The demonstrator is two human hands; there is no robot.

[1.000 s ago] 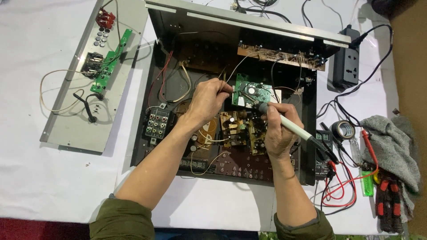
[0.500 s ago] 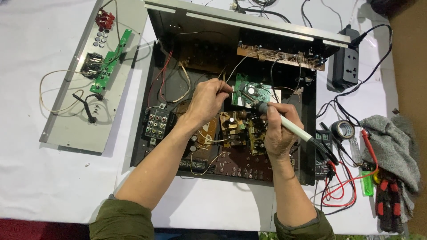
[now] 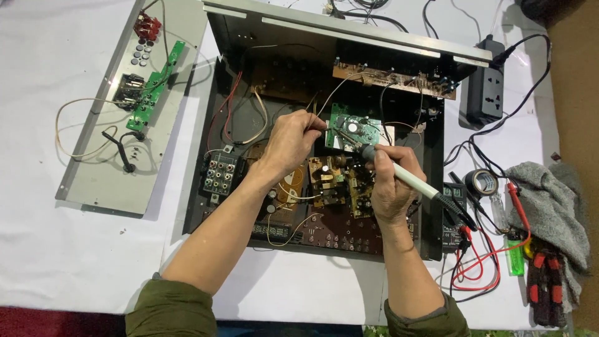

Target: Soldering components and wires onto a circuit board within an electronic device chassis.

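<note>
- Soldering iron (image 3: 399, 176), with its pale handle and dark cord end, lies slanted in the right hand (image 3: 388, 187); its tip points up and left onto the small green circuit board (image 3: 355, 130) inside the open black chassis (image 3: 215, 125).
- Right hand is curled around the iron in a pen-like grip, fingers pressed together on the handle, in the same place as half a second ago.
- Left hand (image 3: 290, 140) has its thumb and forefinger pinched on a thin wire (image 3: 331, 129) whose end meets the iron's tip at the green board; the other fingers are folded. Its pose matches the earlier frames, with no shift that can be made out.
- Brown boards and a yellow-parted board (image 3: 337, 181) sit below the two hands in the chassis, unchanged.
- Grey metal panel (image 3: 125, 181) with a narrow green board and red connector lies on the white table cover (image 3: 62, 249) to the left, where it lay before.
- At the right edge, a black power strip (image 3: 486, 93), a roll of black tape (image 3: 481, 182), red and black probe leads (image 3: 480, 256), a green lighter (image 3: 515, 259) and a grey rag (image 3: 552, 206) lie as in the earlier frames.
</note>
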